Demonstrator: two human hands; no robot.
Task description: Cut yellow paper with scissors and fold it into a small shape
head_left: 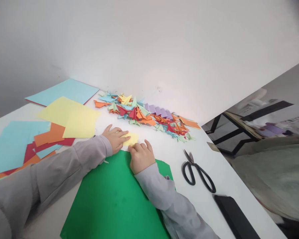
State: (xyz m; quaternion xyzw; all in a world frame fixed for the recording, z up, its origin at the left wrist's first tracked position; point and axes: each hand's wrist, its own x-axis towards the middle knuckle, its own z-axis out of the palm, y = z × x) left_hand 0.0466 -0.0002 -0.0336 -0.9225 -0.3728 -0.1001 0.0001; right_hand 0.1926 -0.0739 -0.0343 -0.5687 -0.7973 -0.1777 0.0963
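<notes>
A small yellow paper piece (131,138) lies on the white table just beyond the top edge of a large green sheet (109,199). My left hand (115,138) rests on its left side, fingers spread over the paper. At the paper's lower right edge is my right hand (141,155), its fingers curled and pressed together against it. Behind both hands stretches a long heap of small folded paper shapes (139,114) in orange, red, blue, green, yellow and purple.
Yellow sheets (79,121), blue sheets (12,142) and orange pieces (51,134) cover the left side. Black-handled scissors (192,166) and a black flat object (235,215) lie at right. A large blue sheet (67,91) sits near the wall.
</notes>
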